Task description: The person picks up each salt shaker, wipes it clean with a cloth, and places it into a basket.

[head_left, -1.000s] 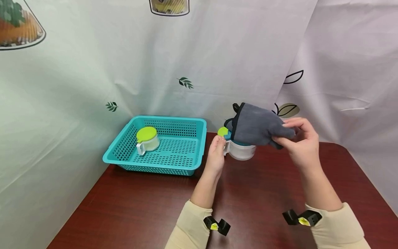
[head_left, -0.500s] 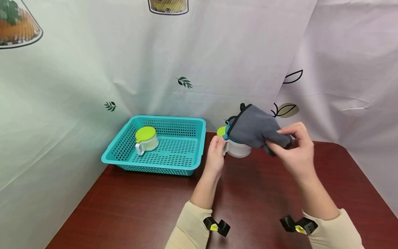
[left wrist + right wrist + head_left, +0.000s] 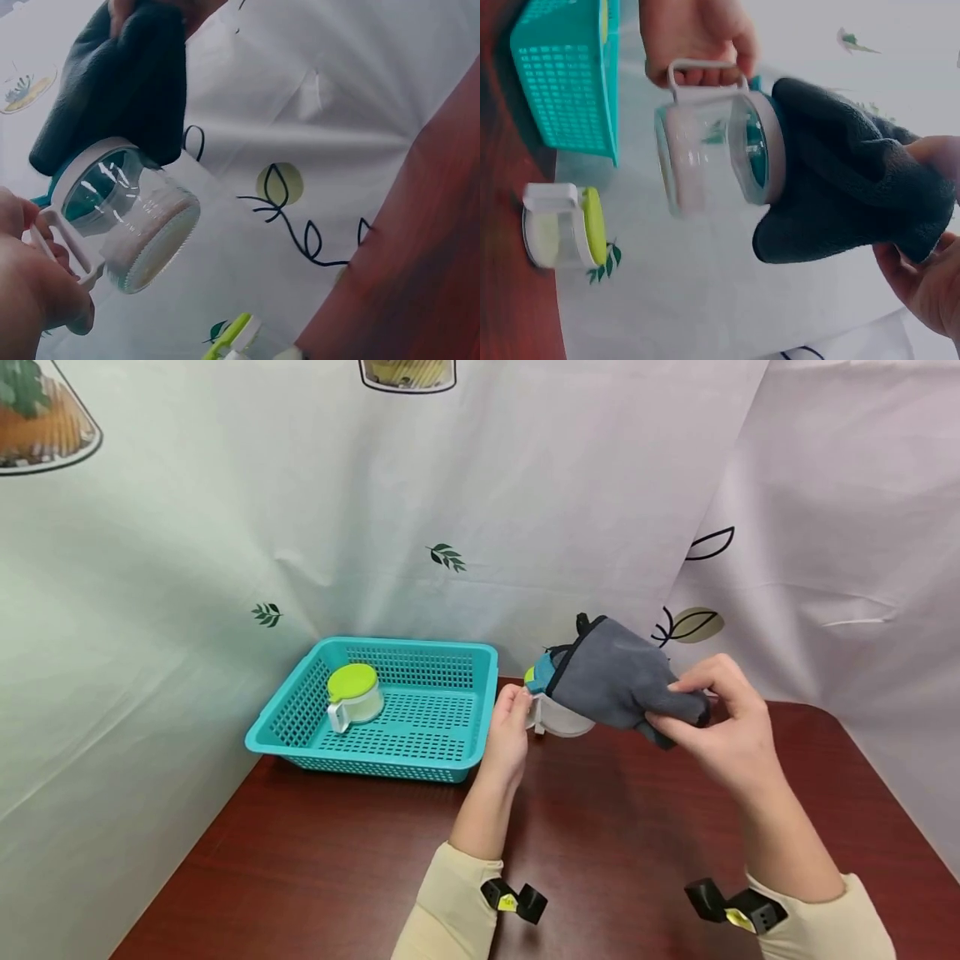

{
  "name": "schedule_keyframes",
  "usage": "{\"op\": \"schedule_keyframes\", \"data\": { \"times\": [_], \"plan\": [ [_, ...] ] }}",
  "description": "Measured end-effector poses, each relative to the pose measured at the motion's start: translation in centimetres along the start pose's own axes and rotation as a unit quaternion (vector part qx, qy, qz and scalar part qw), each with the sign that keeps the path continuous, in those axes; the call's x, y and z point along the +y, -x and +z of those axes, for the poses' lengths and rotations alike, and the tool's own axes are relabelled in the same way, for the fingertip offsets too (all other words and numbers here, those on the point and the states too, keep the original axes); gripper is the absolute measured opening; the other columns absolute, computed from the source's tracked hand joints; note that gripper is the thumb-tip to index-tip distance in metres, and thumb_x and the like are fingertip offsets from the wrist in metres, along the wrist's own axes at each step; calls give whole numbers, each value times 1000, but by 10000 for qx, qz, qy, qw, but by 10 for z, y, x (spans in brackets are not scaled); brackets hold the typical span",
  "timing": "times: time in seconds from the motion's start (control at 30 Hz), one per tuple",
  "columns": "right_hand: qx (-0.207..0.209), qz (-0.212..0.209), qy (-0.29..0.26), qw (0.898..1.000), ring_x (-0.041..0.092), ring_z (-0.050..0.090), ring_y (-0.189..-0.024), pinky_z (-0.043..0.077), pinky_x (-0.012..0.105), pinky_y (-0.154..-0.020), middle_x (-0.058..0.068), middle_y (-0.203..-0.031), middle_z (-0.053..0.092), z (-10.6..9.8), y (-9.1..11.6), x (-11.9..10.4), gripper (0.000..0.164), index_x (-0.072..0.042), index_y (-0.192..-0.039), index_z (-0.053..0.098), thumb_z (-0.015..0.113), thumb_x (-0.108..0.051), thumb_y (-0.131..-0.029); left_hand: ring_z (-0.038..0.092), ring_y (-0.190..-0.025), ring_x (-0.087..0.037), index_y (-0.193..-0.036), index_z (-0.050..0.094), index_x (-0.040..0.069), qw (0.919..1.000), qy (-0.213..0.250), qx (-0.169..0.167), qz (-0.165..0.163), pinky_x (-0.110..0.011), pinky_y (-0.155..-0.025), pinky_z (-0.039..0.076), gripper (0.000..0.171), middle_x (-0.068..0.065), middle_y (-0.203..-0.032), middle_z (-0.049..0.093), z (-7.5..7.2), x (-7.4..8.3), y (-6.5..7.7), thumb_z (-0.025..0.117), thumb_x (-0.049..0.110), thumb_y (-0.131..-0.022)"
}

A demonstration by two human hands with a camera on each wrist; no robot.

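My left hand [image 3: 507, 735] grips the white handle of a clear seasoning jar [image 3: 705, 154] with a teal lid [image 3: 542, 673]. The jar is raised above the table; both wrist views show it tipped on its side, with pale contents or a pale base at the bottom end. A dark grey cloth [image 3: 615, 675] with black edging covers much of the lid. My right hand [image 3: 731, 727] pinches the cloth's bunched end between thumb and fingers. Behind the held jar stands a second jar [image 3: 555, 232] with a green lid, mostly hidden in the head view.
A turquoise perforated basket [image 3: 487, 710] stands at the back left of the dark red table [image 3: 360, 860]. Inside it, toward the left, sits another green-lidded jar [image 3: 356, 695]. A pale printed curtain [image 3: 525, 510] hangs behind the table.
The held jar has shifted slightly left and tilted. The cloth and right hand have moved a little down, and more of the teal lid shows at the cloth's left edge.
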State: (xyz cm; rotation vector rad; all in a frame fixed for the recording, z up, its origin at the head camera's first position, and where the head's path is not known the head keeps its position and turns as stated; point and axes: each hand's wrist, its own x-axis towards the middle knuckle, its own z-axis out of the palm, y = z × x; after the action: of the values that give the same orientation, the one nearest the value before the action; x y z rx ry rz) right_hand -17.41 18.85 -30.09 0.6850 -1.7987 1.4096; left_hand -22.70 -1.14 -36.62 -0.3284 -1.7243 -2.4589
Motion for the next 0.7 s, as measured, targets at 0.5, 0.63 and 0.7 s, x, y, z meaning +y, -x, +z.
{"op": "schedule_keyframes", "data": {
  "times": [0.5,0.63,0.7],
  "plan": [
    [-54,-164,1439,9894,6,44,-80,35,17,-69,8,-77,46,17,3,-4,29,1,-73,62,77,17,-54,39,-82,-15,-83,41,3,9999,99,133,2,-27,-72,31,18,-3,-81,37,6,-5,4,38,9,-100],
    [-272,-167,1342,9904,6,47,-78,37,17,-68,1,-77,48,8,2,-9,28,0,-73,64,77,16,-54,38,-83,-15,-82,40,6,9999,123,76,-42,-29,-73,29,19,-3,-82,37,2,-1,1,36,10,-100],
    [-204,-243,1409,9895,6,47,-79,37,17,-69,1,-77,48,10,1,-8,27,-1,-73,64,77,14,-56,38,-81,-16,-81,40,4,10000,42,3,17,-29,-73,29,20,-3,-82,37,3,-1,1,36,8,-100]
  ]
}}
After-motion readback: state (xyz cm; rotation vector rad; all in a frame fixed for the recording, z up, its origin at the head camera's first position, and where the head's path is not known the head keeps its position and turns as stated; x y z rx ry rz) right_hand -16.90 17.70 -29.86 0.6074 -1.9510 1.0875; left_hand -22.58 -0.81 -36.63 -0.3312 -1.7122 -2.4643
